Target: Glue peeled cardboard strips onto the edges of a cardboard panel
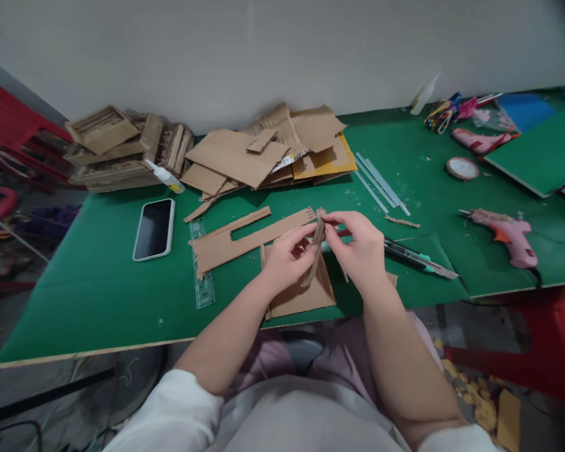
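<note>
A narrow cardboard strip (314, 267) is held upright at a slant between my two hands. My left hand (289, 258) pinches its middle, and my right hand (356, 245) grips it near the top end. Below the hands lies a squarish cardboard piece (299, 301) with raised edges, close to the table's front edge. Left of it, a cut cardboard piece with a long notch (216, 251) rests across a clear ruler (204, 290). A utility knife (419, 258) with its blade out lies just right of my right hand, partly hidden by it.
On the green table (98, 301) are a phone (154, 229), a glue bottle (167, 177), stacked cardboard trays (117, 150), cardboard sheets (238, 154), glue sticks (381, 182), a tape roll (462, 168) and a pink glue gun (508, 235). A red stool (537, 345) stands at right.
</note>
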Demonstrator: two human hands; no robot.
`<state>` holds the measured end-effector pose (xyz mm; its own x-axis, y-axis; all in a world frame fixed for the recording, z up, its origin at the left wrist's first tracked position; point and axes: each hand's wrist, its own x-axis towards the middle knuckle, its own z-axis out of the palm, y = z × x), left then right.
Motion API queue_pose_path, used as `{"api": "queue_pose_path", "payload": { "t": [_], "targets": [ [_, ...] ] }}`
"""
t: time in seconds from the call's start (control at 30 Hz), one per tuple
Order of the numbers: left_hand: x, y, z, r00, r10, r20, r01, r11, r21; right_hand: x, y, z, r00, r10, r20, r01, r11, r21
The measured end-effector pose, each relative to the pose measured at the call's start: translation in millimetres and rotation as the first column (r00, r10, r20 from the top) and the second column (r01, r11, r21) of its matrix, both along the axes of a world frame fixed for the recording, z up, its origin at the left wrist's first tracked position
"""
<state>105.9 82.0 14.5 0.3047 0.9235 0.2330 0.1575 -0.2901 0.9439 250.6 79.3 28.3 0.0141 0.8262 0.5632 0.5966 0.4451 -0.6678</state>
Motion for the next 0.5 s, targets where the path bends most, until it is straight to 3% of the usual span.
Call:
{"api": "queue_pose_path", "payload": {
  "t": [0.17, 0.33, 0.5],
  "targets": [
    [0.3, -1.2, -1.8, 0.998, -0.002, -0.056, 0.004, 0.999, 0.042, 0.3, 1.3, 0.6, 0.995, -0.045, -0.09, 0.04, 0.997, -0.06],
    [0.5, -1.4, -4.3, 0.983, -0.082, 0.162, 0.101, 0.988, -0.114, 1.8, 1.8, 2.6, 0.863, 0.003, -0.505, -0.137, 0.964, -0.229],
    [0.6, 0.1, -4.1, 0.96, -0.095, 0.262, 0.151, 0.967, -0.206, 0.5, 3.6, 1.6, 0.833, 0.036, -0.553, -0.212, 0.943, -0.258]
  ]
}}
